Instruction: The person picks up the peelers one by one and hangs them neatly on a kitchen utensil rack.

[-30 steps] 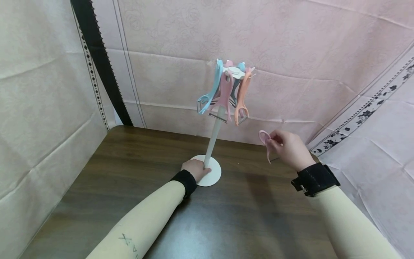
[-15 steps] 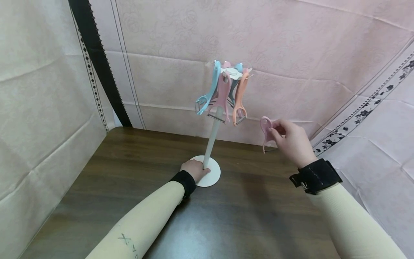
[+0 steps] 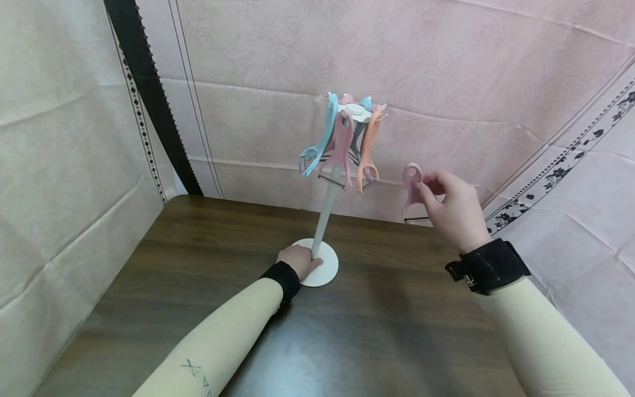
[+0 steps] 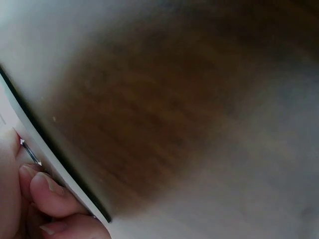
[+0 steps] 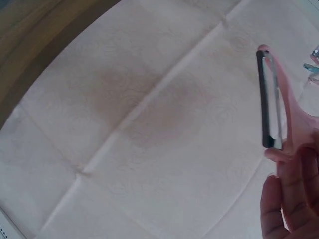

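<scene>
A white stand holds several hanging peelers, among them a light blue peeler (image 3: pixel 324 138), a pink peeler (image 3: pixel 342 143) and an orange peeler (image 3: pixel 369 149). My left hand (image 3: pixel 297 261) grips the stand's round base (image 3: pixel 327 270) beside the pole (image 3: pixel 323 218). In the left wrist view its fingers (image 4: pixel 55 196) curl at the base's edge. To the right of the stand, above the table's back edge, my right hand (image 3: pixel 453 207) pinches another pink peeler (image 3: pixel 413 184) by its handle, blade end down. Its metal blade (image 5: pixel 269 99) shows in the right wrist view.
The brown wooden table (image 3: pixel 208 253) lies under the stand. Pale patterned cloth (image 3: pixel 258 121) hangs behind it and on both sides. A black strip (image 3: pixel 154 99) slants down the cloth at the left.
My right hand has risen with the pink peeler, and the peeler has turned so that more of its handle and blade shows. My left hand stays on the base.
</scene>
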Tool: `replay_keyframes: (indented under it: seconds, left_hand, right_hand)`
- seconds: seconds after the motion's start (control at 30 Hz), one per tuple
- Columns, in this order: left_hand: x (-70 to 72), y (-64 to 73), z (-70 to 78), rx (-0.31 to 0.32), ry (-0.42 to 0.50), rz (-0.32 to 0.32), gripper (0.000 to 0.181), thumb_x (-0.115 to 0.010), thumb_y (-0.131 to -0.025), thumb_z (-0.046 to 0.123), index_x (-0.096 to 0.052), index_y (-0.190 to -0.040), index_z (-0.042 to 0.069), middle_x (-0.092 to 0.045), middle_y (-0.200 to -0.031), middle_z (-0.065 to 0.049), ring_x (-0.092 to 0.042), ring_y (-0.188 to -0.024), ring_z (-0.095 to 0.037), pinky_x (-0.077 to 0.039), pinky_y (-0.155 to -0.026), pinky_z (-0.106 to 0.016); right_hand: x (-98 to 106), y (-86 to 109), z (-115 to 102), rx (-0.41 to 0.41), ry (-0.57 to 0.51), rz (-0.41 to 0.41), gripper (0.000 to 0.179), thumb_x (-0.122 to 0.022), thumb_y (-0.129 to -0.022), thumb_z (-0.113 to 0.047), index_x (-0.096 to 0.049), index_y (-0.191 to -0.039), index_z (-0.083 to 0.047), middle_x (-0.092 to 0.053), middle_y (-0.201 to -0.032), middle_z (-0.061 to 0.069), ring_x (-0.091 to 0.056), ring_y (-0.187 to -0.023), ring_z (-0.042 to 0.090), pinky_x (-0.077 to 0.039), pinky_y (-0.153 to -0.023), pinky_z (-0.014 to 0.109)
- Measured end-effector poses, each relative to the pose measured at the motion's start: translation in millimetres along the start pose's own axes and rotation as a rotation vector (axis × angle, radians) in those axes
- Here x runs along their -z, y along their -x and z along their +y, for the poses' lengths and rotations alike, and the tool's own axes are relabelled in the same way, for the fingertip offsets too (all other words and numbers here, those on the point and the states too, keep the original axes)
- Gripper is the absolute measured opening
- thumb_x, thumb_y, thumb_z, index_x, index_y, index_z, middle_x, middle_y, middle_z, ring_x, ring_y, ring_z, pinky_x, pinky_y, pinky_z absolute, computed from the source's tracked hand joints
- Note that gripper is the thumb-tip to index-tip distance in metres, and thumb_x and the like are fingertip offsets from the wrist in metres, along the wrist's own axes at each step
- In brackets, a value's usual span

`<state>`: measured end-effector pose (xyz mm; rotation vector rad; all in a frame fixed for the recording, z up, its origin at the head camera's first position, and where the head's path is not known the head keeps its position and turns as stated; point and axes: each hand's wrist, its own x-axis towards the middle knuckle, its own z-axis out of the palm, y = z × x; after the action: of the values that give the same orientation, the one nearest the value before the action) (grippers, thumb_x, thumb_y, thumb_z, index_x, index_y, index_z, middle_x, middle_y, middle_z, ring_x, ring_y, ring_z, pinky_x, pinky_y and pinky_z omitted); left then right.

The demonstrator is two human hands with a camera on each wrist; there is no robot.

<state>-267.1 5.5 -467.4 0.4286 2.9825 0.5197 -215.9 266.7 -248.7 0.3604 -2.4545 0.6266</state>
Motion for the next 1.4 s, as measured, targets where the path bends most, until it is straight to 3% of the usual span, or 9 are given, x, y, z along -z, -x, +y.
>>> replay_keyframes:
  seconds: [0.3, 0.63, 1.03, 1.4]
  left_hand:
    - [0.0, -0.1, 1.1, -0.004, -0.007, 0.01, 0.039, -0.061, -0.092, 0.046, -0.073, -0.084, 0.01, -0.062, -0.066, -0.001, -0.06, -0.065, -0.02, -0.05, -0.063, -0.039]
    - [-0.2, 0.4, 1.7, -0.003, -0.012, 0.009, 0.04, -0.061, -0.093, 0.047, -0.073, -0.083, 0.01, -0.062, -0.065, -0.001, -0.06, -0.064, -0.021, -0.05, -0.063, -0.039]
    - [0.2, -1.3, 0.6, -0.003, -0.009, 0.009, 0.04, -0.06, -0.093, 0.047, -0.073, -0.084, 0.01, -0.063, -0.066, -0.001, -0.061, -0.066, -0.021, -0.05, -0.064, -0.039]
    - [-10.8, -7.9, -5.1, -0.003, -0.003, 0.017, 0.041, -0.06, -0.092, 0.05, -0.072, -0.083, 0.012, -0.06, -0.064, 0.001, -0.058, -0.063, -0.019, -0.049, -0.062, -0.038]
  right_hand:
    - [8.2, -3.9, -9.7, 0.041, -0.037, 0.111, 0.021, -0.062, -0.095, -0.023, -0.067, -0.101, -0.004, -0.067, -0.09, 0.008, -0.055, -0.079, 0.012, -0.037, -0.064, 0.017]
    - [7.6, -7.9, -31.0, 0.112, -0.149, 0.192, 0.02, -0.066, -0.092, -0.02, -0.066, -0.098, -0.001, -0.066, -0.086, 0.003, -0.057, -0.075, 0.001, -0.041, -0.062, 0.013]
    - [8.1, -14.5, -49.2, 0.172, -0.184, 0.195, 0.02, -0.069, -0.091, -0.02, -0.066, -0.102, -0.003, -0.065, -0.086, 0.001, -0.056, -0.076, 0.001, -0.04, -0.064, 0.015]
    - [5.9, -19.1, -72.7, 0.204, -0.268, 0.154, 0.018, -0.068, -0.091, -0.01, -0.064, -0.104, 0.002, -0.065, -0.087, 0.007, -0.056, -0.078, 0.004, -0.043, -0.069, 0.017]
